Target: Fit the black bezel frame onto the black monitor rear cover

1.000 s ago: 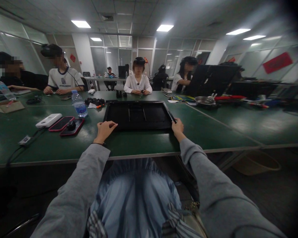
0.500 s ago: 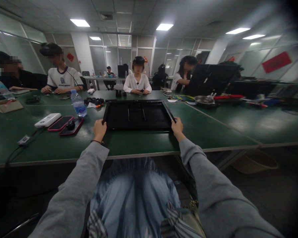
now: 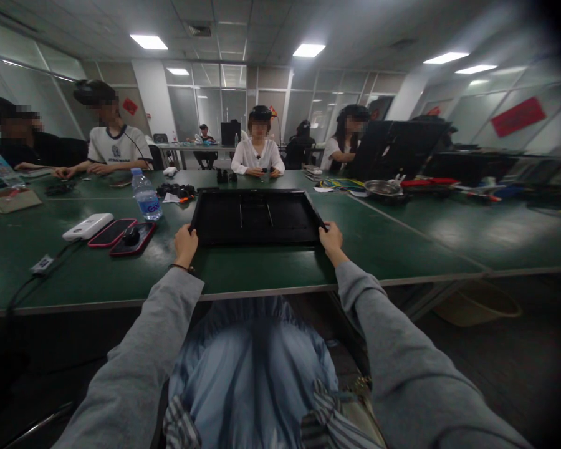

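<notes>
A black rectangular tray-like panel (image 3: 215, 227) with a raised rim is in front of me at the green table's near side. Two thin metal rods lie across its inner face. My left hand (image 3: 186, 244) is closed around the left side near the front corner, and its wrist wears a dark band. At the opposite front corner, my right hand (image 3: 331, 242) grips the right side with the thumb on top. The panel lies roughly level, on or just above the tabletop; its underside is hidden.
A water bottle (image 3: 146, 196), two red-edged phones (image 3: 133, 242) and a white power bank (image 3: 88, 227) with a cable sit to the left. Several people work around the table (image 3: 402, 249). A metal bowl (image 3: 382, 188) and a large black board (image 3: 397, 149) are at the back right.
The panel's near edge has lowered slightly, with both hands still holding its sides. A co-worker at the left has reached a hand outward across the table.
</notes>
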### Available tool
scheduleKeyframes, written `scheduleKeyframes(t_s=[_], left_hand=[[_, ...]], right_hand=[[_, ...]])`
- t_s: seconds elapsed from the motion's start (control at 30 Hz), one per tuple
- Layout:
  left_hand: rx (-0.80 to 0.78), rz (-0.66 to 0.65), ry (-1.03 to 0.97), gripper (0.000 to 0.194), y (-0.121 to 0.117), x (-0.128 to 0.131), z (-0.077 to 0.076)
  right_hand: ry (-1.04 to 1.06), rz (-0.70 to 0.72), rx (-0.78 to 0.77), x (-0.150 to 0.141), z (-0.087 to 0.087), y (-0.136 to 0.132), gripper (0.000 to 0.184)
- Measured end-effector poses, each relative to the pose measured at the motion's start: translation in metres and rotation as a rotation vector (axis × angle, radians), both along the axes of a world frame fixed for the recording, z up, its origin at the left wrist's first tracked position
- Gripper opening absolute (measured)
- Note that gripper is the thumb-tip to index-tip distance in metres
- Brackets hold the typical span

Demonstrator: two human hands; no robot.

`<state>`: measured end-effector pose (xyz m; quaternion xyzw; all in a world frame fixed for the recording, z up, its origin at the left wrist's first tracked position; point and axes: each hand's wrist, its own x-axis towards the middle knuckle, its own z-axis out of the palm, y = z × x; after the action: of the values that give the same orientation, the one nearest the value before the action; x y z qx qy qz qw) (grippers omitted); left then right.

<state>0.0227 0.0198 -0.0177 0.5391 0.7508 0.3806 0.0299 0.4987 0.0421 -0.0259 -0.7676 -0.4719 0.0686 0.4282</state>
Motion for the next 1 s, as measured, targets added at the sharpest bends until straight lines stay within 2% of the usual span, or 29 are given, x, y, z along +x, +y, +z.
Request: scheduleKeyframes(t_s=[0.7, 1.0], left_hand=[[-0.040, -0.003, -0.042, 0.041, -0.005, 0.000, 0.007], [-0.036, 0.026, -0.065, 0.042, -0.010, 0.002, 0.012]], right_hand=[[-0.025, 0.011, -0.058, -0.001, 0.004, -0.001, 0.043], [0.006, 0.006, -0.019, -0.001, 0.001, -0.001, 0.042]])
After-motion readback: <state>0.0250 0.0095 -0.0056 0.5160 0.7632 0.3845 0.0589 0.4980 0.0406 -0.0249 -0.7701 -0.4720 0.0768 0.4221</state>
